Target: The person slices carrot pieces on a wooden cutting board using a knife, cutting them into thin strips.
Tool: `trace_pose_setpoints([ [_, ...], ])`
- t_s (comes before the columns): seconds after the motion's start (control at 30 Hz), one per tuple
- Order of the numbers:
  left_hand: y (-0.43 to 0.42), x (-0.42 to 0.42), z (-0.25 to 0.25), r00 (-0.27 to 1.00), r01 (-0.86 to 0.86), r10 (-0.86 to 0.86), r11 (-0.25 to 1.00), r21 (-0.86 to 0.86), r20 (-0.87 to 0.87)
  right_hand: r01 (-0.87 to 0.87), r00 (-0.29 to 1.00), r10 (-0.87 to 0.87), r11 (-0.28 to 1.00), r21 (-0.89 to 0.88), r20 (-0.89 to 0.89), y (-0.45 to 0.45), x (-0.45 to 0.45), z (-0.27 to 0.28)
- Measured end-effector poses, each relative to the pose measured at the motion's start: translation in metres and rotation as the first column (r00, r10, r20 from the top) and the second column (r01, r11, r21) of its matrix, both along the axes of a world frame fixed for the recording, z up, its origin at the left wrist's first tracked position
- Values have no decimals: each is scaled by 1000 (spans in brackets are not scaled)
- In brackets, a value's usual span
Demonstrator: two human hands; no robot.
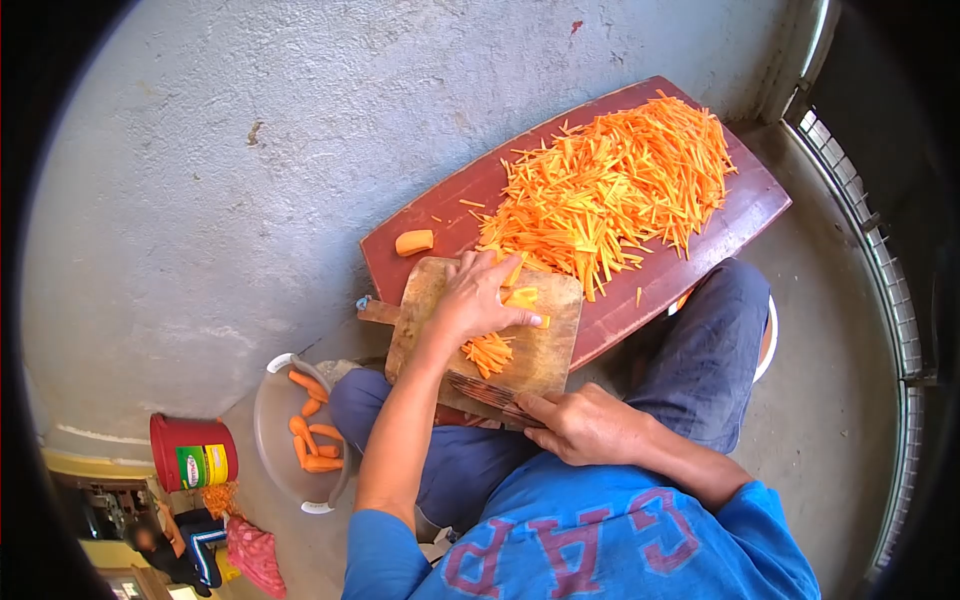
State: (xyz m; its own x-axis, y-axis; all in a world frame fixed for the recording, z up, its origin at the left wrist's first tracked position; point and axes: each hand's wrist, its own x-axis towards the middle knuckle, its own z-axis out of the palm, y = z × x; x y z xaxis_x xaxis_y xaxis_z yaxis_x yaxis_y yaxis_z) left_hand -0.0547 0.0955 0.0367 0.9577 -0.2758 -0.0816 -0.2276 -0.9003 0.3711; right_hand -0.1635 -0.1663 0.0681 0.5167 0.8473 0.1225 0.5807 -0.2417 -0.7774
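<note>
Left hand (478, 296) is pinning carrot pieces (521, 297) under fingers, likely steadying them on board (556, 345), right hand (592, 424) gripping knife (482, 391)

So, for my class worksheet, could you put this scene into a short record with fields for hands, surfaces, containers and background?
Left hand: left hand spread over carrot slices
Right hand: right hand gripping a knife by the board's near edge
Board: wooden board, with a small heap of cut strips
Table: red table, bearing a large pile of carrot strips and one carrot chunk
Containers: tub holding carrots; red bucket
Background: another person, lower left
</note>
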Motion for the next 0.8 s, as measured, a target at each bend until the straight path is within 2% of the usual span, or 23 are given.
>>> trace_pose_setpoints([
  [0.07,-2,0,4,999,11,-11,1000,6,-31,7,1000,-8,1000,14,6,0,0,0],
  [0.17,-3,-1,1,995,95,-95,991,-93,9,5,1000,-5,1000,-13,-3,-1,-1,2],
  [0.27,-3,-3,-1,982,178,-185,969,-174,-28,12,1000,-12,999,35,22,0,-2,-5],
  [0.57,-2,0,-3,937,348,-345,937,-46,53,3,1000,-4,1000,28,18,0,-3,-9],
  [0.67,-3,4,-5,933,354,-349,934,-50,86,13,1000,-13,1000,24,3,-1,-3,-9],
  [0.77,4,16,-26,923,354,-335,932,-80,186,10,1000,-10,1000,-6,-19,-2,-1,-5],
  [0.8,4,19,-25,934,340,-322,934,-106,157,12,999,-12,1000,-17,-36,-2,1,-2],
])
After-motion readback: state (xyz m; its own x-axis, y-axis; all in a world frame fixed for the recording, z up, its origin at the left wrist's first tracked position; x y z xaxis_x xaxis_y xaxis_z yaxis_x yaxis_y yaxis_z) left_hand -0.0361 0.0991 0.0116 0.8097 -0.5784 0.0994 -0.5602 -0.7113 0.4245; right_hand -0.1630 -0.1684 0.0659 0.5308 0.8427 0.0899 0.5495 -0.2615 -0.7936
